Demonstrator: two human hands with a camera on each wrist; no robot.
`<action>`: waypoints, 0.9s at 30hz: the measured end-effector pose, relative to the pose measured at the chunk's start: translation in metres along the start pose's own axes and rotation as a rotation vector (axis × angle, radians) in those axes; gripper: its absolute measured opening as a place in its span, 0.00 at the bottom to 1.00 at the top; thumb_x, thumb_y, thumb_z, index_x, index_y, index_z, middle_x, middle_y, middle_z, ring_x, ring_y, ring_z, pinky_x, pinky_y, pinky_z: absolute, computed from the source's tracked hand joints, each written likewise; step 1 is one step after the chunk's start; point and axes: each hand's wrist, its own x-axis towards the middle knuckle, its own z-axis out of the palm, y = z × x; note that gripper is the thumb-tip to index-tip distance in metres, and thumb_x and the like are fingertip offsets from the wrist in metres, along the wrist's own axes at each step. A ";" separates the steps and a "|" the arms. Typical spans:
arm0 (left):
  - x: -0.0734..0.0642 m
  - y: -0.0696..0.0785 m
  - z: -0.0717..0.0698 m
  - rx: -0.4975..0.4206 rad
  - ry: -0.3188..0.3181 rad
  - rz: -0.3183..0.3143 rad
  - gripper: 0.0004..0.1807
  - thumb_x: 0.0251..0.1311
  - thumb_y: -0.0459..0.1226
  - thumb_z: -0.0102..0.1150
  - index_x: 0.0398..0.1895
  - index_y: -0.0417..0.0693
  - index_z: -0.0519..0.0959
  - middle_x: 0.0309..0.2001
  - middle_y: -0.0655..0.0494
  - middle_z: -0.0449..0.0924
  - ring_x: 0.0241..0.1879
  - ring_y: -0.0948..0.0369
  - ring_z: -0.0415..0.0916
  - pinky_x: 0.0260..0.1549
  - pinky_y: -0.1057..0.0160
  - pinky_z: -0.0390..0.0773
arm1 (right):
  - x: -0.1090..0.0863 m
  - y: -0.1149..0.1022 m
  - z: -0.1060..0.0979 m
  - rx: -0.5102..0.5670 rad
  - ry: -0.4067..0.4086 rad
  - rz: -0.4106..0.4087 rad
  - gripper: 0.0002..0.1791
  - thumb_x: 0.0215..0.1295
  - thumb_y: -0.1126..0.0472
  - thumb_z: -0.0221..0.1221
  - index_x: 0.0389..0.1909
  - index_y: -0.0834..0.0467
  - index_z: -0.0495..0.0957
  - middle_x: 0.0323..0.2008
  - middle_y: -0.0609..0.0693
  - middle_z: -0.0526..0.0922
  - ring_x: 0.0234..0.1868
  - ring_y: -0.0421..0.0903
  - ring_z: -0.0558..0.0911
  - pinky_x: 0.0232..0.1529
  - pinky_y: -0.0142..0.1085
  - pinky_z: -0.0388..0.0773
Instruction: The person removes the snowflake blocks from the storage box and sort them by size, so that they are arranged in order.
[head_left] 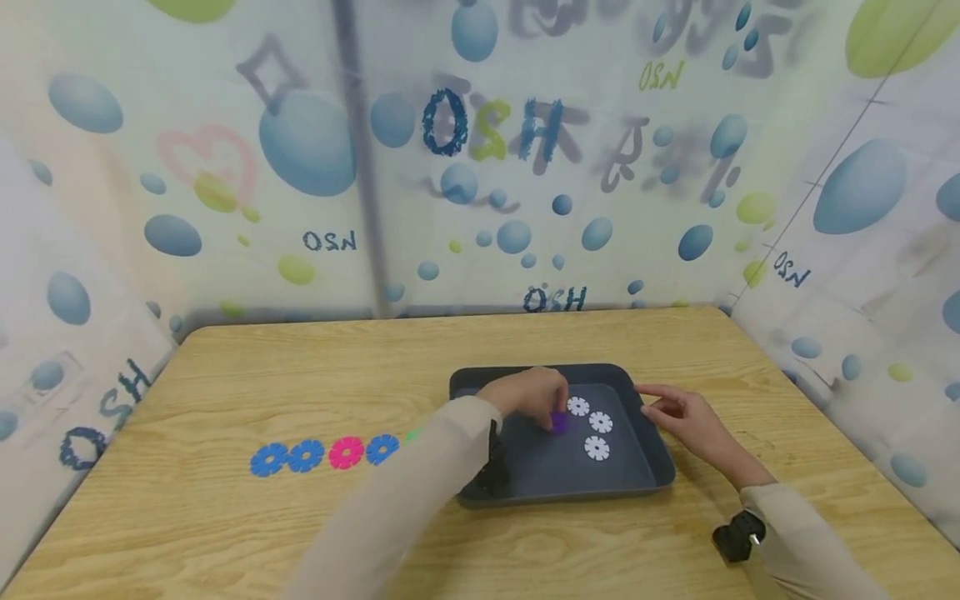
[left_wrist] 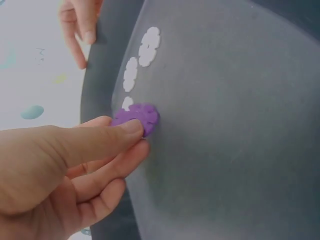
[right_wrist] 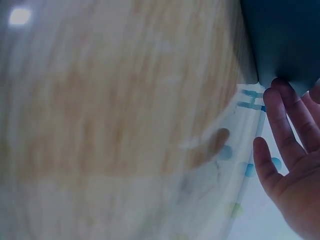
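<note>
My left hand point(head_left: 532, 395) reaches over the dark grey tray point(head_left: 570, 487) and pinches a purple notched plastic disc point(head_left: 558, 422) between thumb and fingers. In the left wrist view that purple disc point(left_wrist: 140, 117) is held over the tray floor and partly covers a white one. Three white notched discs point(head_left: 597, 448) lie on the right side of the tray. At the tray's right rim is my right hand point(head_left: 693, 423), its fingers extended. The right wrist view has the fingertips point(right_wrist: 282, 87) against the tray's outer wall point(right_wrist: 285, 45).
Left of the tray, two blue discs point(head_left: 306, 456), a pink disc point(head_left: 346, 452) and another blue disc point(head_left: 382, 449) lie in a row on the wooden table point(head_left: 225, 533). A green disc point(head_left: 414, 434) is mostly hidden by my left sleeve. Patterned curtains point(head_left: 465, 250) surround the table.
</note>
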 end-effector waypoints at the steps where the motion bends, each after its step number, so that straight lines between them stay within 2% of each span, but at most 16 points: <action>1: -0.003 -0.001 -0.001 0.000 0.000 0.007 0.13 0.44 0.27 0.68 0.30 0.48 0.76 0.29 0.59 0.72 0.28 0.64 0.69 0.26 0.70 0.71 | 0.000 0.000 0.000 0.001 -0.001 -0.001 0.23 0.64 0.61 0.55 0.58 0.67 0.68 0.31 0.54 0.81 0.31 0.40 0.79 0.31 0.33 0.75; 11: -0.036 -0.021 -0.018 0.013 0.035 0.091 0.11 0.47 0.26 0.66 0.31 0.49 0.76 0.27 0.57 0.74 0.27 0.63 0.69 0.27 0.69 0.70 | -0.001 0.001 0.001 0.010 0.003 -0.006 0.23 0.64 0.61 0.56 0.58 0.66 0.68 0.31 0.54 0.81 0.32 0.41 0.80 0.32 0.33 0.75; 19: -0.066 -0.038 -0.032 0.017 0.103 0.154 0.12 0.47 0.26 0.65 0.30 0.49 0.75 0.28 0.58 0.74 0.30 0.63 0.70 0.30 0.66 0.72 | -0.001 0.002 0.000 0.013 0.002 0.008 0.23 0.64 0.62 0.55 0.59 0.66 0.68 0.32 0.54 0.81 0.32 0.40 0.79 0.31 0.33 0.74; 27: -0.104 -0.051 -0.049 -0.007 0.129 0.139 0.11 0.48 0.25 0.64 0.30 0.47 0.75 0.28 0.57 0.75 0.30 0.62 0.71 0.31 0.66 0.72 | -0.001 0.001 0.000 0.022 0.002 0.005 0.23 0.64 0.62 0.55 0.59 0.67 0.68 0.32 0.55 0.81 0.31 0.40 0.79 0.31 0.32 0.74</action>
